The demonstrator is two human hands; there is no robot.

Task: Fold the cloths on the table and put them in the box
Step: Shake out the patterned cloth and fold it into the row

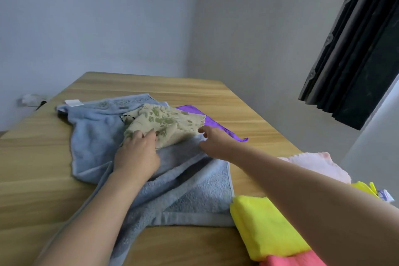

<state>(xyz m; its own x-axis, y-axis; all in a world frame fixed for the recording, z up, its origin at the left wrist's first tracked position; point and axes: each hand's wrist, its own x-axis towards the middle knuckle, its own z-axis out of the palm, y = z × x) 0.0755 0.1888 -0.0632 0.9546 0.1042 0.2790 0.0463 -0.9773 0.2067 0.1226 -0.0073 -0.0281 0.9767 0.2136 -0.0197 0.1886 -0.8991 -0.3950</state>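
A beige leaf-print cloth (166, 124) lies crumpled on top of a large light-blue towel (151, 179) near the middle of the wooden table (226, 101); its long axis runs from the near left towards the far right edge, its scalloped end pointing at the far right; the left hand (137, 154) rests on its near left corner with the fingers curled round the fabric, gripping it; the right hand (212, 144) hovers just beside the cloth's near right edge, fingers loosely bent and holding nothing, the fingertips touching or almost touching the towel; the towel sprawls lengthwise from the far left towards the near edge, where it hangs over; a white label (74, 102) sits at its far left corner, no writing legible; a woven pattern band along that far end cannot be read; a purple cloth (218, 127) lies flat under the beige one, its corner pointing right; by the right edge sit a pink cloth (313, 163), a folded yellow cloth (265, 224) stacked on a coral cloth (295, 260), and another yellow cloth (364, 188) bearing a small printed tag (386, 196) too blurred to read; a black curtain (356, 49) hangs beyond.
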